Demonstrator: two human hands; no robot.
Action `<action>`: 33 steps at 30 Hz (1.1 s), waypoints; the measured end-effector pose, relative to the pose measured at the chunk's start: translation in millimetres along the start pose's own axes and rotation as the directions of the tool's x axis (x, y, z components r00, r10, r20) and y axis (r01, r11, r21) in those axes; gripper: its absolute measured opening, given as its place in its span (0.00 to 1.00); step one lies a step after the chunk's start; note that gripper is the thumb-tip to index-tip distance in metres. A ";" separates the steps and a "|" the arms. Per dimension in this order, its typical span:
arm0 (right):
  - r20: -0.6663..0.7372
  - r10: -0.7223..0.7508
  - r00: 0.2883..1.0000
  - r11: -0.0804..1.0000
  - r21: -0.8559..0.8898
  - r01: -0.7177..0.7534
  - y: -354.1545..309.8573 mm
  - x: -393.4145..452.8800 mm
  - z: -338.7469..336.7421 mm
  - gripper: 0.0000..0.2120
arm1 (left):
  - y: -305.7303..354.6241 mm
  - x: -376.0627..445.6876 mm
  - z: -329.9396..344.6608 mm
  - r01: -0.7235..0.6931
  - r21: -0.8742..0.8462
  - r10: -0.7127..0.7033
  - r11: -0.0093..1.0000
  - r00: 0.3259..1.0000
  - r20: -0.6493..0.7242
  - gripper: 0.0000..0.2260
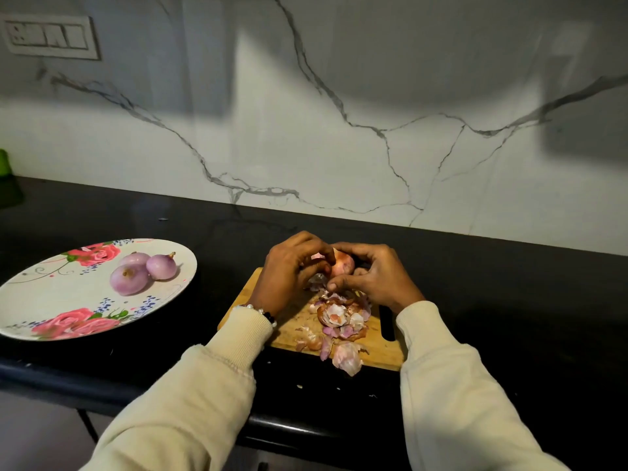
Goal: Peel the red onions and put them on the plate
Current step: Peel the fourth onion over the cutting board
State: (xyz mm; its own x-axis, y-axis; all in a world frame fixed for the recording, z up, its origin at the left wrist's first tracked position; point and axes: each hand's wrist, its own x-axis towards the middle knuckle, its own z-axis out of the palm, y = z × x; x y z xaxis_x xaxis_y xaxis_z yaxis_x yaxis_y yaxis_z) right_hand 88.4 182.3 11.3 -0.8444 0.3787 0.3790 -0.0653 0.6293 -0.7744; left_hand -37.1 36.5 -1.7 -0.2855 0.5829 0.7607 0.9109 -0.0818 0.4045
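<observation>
A red onion (342, 264) is held between both hands above the wooden cutting board (380, 351). My left hand (292, 270) curls round its left side and my right hand (370, 277) wraps its right side, fingers bent over it. Most of the onion is hidden by the fingers. A heap of onion skins (339, 321) lies on the board under the hands. To the left, a white plate (40, 300) with pink roses carries three peeled onions (131, 278).
The black countertop (509, 317) runs under everything, its front edge near me. A marble wall stands behind. A green object (5, 164) sits at the far left edge, and a switch panel (47, 35) is on the wall above.
</observation>
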 end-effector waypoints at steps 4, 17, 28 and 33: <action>0.018 0.003 1.000 1.000 0.026 -0.004 -0.6 -0.1 -0.5 0.33 | 0.2 0.6 -0.6 -0.012 -0.013 0.012 1.000 1.000 -0.008 0.08; 0.056 0.020 0.998 1.000 -0.018 -0.019 3.5 0.6 -3.0 0.34 | -2.0 -2.0 2.1 0.146 -0.076 -0.135 0.986 0.983 0.127 0.06; 0.029 -0.005 1.000 1.000 0.014 0.005 4.1 2.0 -2.3 0.31 | 6.4 1.9 1.8 0.243 -0.206 -0.242 0.948 0.970 0.028 0.11; 0.040 -0.009 0.999 0.999 -0.045 0.011 4.2 1.7 -2.7 0.31 | 5.0 0.4 1.8 0.204 -0.200 -0.205 0.958 0.979 0.016 0.11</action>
State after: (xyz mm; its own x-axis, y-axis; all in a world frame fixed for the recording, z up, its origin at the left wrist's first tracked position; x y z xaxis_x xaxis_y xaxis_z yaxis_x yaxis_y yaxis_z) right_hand 88.1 187.4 10.1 -0.8643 0.3456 0.3656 -0.0503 0.6637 -0.7463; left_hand -32.1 37.8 -0.2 -0.4617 0.6002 0.6532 0.7549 -0.1208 0.6446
